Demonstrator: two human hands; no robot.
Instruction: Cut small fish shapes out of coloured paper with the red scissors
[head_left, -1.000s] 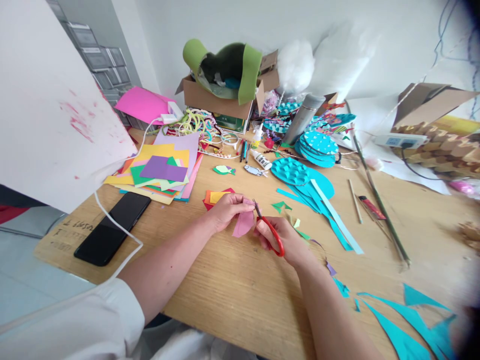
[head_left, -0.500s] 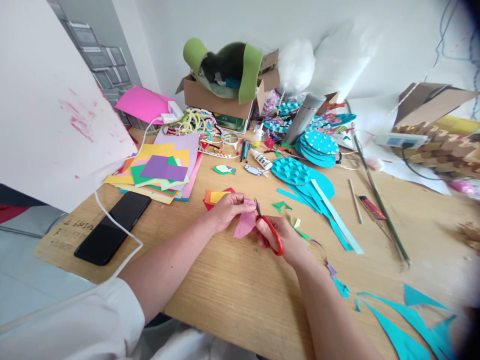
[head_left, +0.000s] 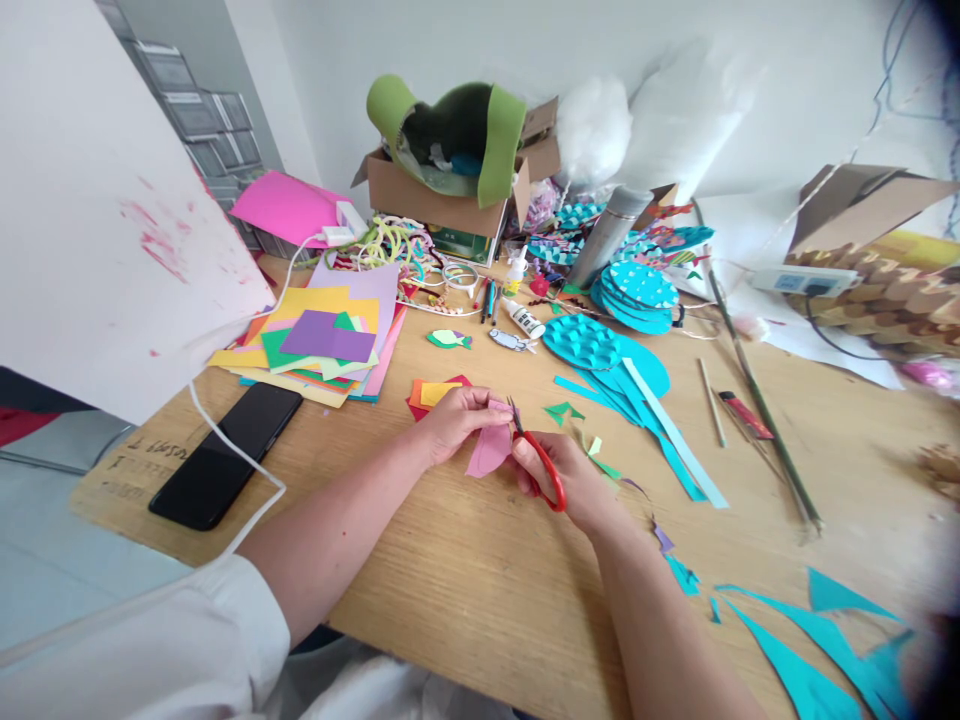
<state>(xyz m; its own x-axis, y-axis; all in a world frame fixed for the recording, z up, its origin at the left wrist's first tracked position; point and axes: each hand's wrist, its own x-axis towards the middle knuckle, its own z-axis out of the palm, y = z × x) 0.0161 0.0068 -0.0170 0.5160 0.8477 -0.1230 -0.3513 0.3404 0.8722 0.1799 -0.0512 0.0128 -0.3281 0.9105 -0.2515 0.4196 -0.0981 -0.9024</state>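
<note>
My left hand [head_left: 459, 420] pinches a small piece of pink paper [head_left: 490, 450] by its upper part, over the middle of the table. In my right hand [head_left: 559, 475] are red-handled scissors [head_left: 553, 478], their dark blades pointing up at the right edge of the pink paper. A curved line shows on the pink paper. Beside my left hand lie red, orange and yellow paper pieces [head_left: 441, 393]. Green scraps [head_left: 562, 412] rest to the right of the scissors. Farther back are a green paper fish [head_left: 450, 340] and a white fish shape [head_left: 510, 341].
A black phone [head_left: 225, 455] and stacked coloured paper [head_left: 322, 345] lie at the left. Behind stand a cardboard box [head_left: 435, 200], a glue bottle [head_left: 515, 272] and a grey flask [head_left: 609, 238]. Blue strips [head_left: 675, 440], a red cutter [head_left: 745, 415] and a long stick [head_left: 765, 410] are rightward.
</note>
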